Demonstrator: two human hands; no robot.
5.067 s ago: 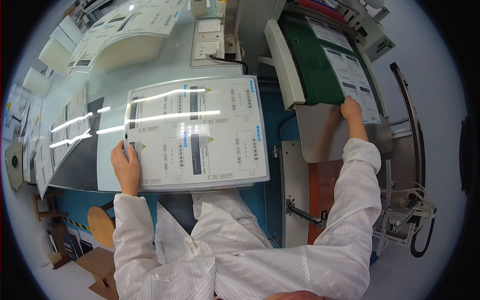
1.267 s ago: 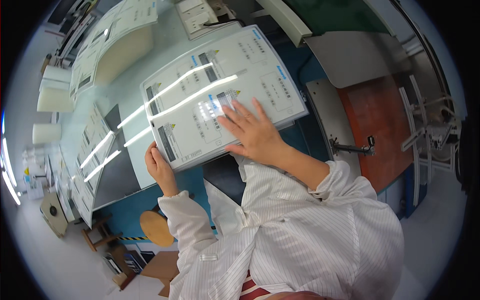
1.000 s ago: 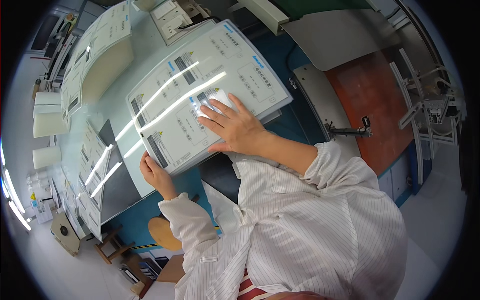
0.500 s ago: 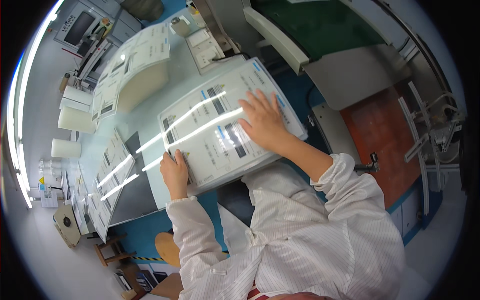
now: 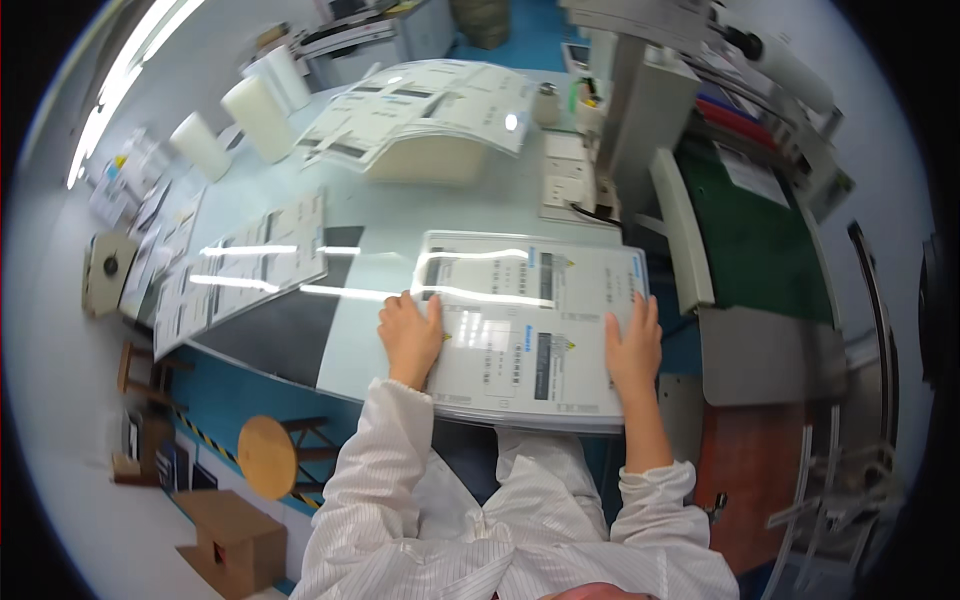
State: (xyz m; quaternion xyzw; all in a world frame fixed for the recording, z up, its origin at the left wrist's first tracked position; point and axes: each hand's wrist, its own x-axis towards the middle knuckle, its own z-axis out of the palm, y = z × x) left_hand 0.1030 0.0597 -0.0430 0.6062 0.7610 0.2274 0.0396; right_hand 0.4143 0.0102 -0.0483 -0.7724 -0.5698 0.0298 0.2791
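Left sheets [image 5: 240, 262], printed, lie slanted on surface [image 5: 368, 335], partly over dark mat [image 5: 290, 335]. Left hand [image 5: 408, 340], unclenched, sets fingers along left edge of sheet stack [image 5: 495, 325], thumb on top. Behind, bowed sheets [image 5: 400, 105] drape over pale block [image 5: 425, 160], probably curving because block props middle only. Stack lies at surface's near right corner, seemingly for easy reach. Right hand [image 5: 633, 350], fingers outstretched, rests along right edge; opposite placement likely steadies stack. Green belt [image 5: 750, 250] farther right carries another sheet [image 5: 748, 175].
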